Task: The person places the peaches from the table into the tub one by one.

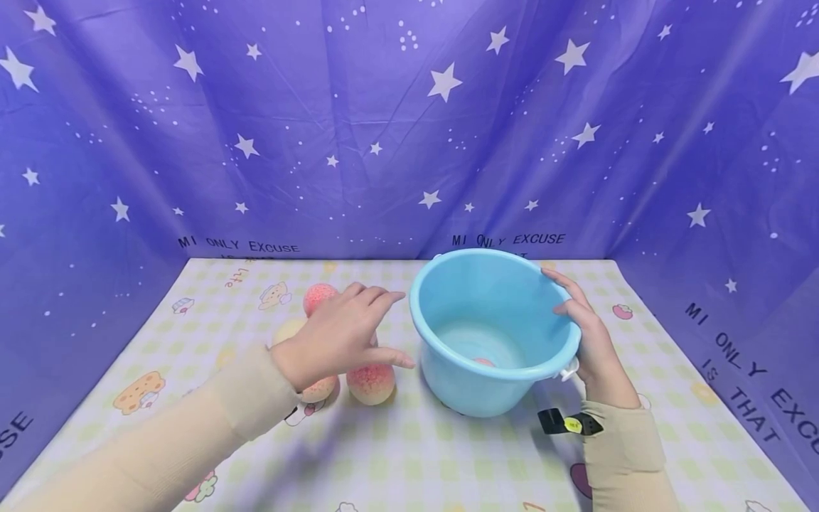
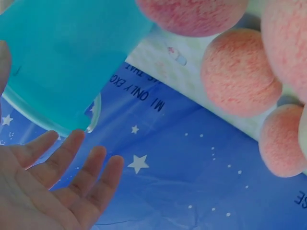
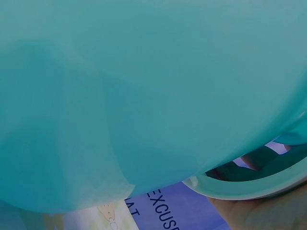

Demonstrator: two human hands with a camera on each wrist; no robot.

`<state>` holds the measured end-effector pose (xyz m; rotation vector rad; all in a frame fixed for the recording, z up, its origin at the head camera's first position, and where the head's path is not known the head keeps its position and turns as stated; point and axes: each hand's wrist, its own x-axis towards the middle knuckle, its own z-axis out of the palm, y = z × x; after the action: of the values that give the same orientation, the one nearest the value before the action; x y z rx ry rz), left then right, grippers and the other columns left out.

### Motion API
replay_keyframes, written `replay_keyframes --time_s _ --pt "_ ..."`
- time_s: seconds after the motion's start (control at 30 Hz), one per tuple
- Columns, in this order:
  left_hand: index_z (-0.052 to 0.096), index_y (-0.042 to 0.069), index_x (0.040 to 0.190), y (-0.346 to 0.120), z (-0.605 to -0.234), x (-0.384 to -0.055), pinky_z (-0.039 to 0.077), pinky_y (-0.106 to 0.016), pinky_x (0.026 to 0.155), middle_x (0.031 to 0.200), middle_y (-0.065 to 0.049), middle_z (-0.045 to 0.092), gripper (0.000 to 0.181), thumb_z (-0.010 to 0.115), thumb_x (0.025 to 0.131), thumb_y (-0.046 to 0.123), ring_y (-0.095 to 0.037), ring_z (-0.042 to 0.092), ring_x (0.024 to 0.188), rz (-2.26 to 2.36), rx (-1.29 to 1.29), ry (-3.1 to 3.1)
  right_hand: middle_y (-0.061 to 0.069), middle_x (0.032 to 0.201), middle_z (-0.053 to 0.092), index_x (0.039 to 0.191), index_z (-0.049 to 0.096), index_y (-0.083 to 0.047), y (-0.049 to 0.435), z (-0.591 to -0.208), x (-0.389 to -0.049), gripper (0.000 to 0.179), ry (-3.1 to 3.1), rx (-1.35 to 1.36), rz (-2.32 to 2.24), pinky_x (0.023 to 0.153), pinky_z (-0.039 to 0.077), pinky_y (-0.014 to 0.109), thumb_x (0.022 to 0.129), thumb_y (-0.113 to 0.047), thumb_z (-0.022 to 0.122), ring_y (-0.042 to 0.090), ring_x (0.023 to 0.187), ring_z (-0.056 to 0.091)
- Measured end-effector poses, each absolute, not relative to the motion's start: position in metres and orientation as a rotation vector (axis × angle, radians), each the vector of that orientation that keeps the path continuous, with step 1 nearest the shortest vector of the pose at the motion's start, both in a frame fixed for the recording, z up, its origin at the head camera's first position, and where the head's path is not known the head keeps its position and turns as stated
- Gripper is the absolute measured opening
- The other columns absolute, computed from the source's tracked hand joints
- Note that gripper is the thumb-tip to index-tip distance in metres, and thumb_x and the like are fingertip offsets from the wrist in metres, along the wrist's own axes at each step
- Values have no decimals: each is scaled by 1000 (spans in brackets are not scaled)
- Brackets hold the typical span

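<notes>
A light blue bucket (image 1: 473,395) stands tilted toward me on the table. My right hand (image 1: 598,348) grips its right rim, thumb hooked over the edge; in the right wrist view the bucket wall (image 3: 144,96) fills most of the picture. Low inside the bucket a bit of a pink round thing (image 1: 484,362) shows. My left hand (image 1: 345,331) is spread left of the bucket, holding nothing, above several peaches, pink fading to cream. One peach (image 1: 371,387) lies under the thumb, another (image 1: 320,297) behind the hand, and others are partly hidden. The left wrist view shows peaches (image 2: 240,72) beside the bucket.
A green-and-white checked cloth (image 1: 493,469) with printed food pictures covers the table. Purple star-printed curtains (image 1: 384,107) rise behind it and at both sides. A white handle joint (image 1: 569,368) sticks out at the bucket's right, and a black strap (image 1: 569,423) hangs by my right wrist.
</notes>
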<state>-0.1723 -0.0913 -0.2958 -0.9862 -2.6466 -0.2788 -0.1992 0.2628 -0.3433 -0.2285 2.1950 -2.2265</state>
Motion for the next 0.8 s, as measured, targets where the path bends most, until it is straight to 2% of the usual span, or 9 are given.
replay_keyframes --time_s 0.2,0.53,0.8 --pt "55 6 138 -93 -305 -172 54 -38 90 117 -8 67 88 72 76 66 -26 61 107 -248 -982 -2684 2 158 21 153 31 -27 263 -343 -199 66 2201 -216 -2222 94 42 24 91 -5 29 17 129 36" --pt "53 8 140 -93 -314 -171 56 -40 84 127 -8 63 85 74 78 61 -27 60 109 -225 -947 -2810 3 157 22 153 31 -29 262 -340 -200 66 2217 -212 -2202 94 42 25 91 -6 29 18 129 36" --pt "56 10 137 -93 -324 -170 48 -47 100 133 -10 60 71 74 81 50 -34 56 120 -236 -922 -2943 2 157 22 152 32 -28 262 -341 -199 65 2201 -225 -2220 93 43 24 91 -5 29 14 127 38"
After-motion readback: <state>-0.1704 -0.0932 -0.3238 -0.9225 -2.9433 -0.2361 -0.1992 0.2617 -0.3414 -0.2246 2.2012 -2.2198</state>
